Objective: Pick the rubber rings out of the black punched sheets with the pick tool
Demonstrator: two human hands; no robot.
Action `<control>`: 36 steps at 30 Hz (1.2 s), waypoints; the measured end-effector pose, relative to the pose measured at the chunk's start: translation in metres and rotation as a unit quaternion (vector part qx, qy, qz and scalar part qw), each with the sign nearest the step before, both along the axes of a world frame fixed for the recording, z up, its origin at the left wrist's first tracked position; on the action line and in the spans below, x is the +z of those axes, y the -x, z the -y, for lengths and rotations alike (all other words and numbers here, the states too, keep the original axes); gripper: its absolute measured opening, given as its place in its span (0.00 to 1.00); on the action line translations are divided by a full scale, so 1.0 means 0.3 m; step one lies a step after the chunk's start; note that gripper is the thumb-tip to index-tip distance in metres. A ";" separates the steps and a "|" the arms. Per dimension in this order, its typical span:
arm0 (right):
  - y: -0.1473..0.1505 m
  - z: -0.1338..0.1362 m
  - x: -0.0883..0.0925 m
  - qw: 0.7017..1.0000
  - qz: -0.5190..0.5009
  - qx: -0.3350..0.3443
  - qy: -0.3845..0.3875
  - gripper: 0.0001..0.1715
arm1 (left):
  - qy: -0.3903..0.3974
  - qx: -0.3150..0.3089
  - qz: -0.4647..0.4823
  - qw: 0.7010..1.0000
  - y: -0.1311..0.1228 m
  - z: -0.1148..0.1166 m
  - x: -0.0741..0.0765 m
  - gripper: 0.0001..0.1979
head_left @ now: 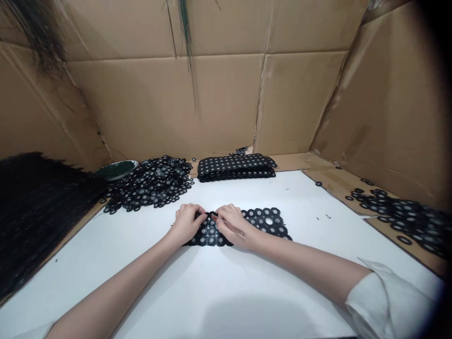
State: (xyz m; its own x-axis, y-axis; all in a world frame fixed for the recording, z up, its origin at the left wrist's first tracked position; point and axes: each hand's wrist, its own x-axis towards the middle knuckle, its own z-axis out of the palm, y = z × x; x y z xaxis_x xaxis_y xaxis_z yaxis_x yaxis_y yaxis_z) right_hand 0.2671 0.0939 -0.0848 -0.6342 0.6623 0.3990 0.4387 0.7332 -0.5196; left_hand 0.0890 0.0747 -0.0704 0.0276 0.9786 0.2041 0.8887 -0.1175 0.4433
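Note:
A black mat of joined rings (212, 239) with pale round centres lies flat on the white board. My left hand (189, 220) is closed at the mat's left end, thumb and index finger pinching its far edge. Close beside it, my right hand (233, 222) rests over the middle of the mat with its fingers bent together. A slim reddish-brown tool (240, 232) shows at the right palm, and a reddish tip appears by the fingertips; its exact kind is unclear. To the right of that hand the mat has one brighter round gap.
A heap of loose black rings (151, 181) sits behind left, next to a dish of dark green material (117, 169). Stacked ring mats (236, 165) lie at the back. More rings (406, 214) are at right. Dark bristly strands (38, 212) fill the left; cardboard walls (219, 103) enclose the board (169, 292).

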 end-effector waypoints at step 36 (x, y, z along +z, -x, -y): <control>-0.034 -0.009 0.064 0.988 0.017 0.042 0.150 0.14 | 0.074 -0.100 0.015 0.992 0.026 0.010 0.052 0.08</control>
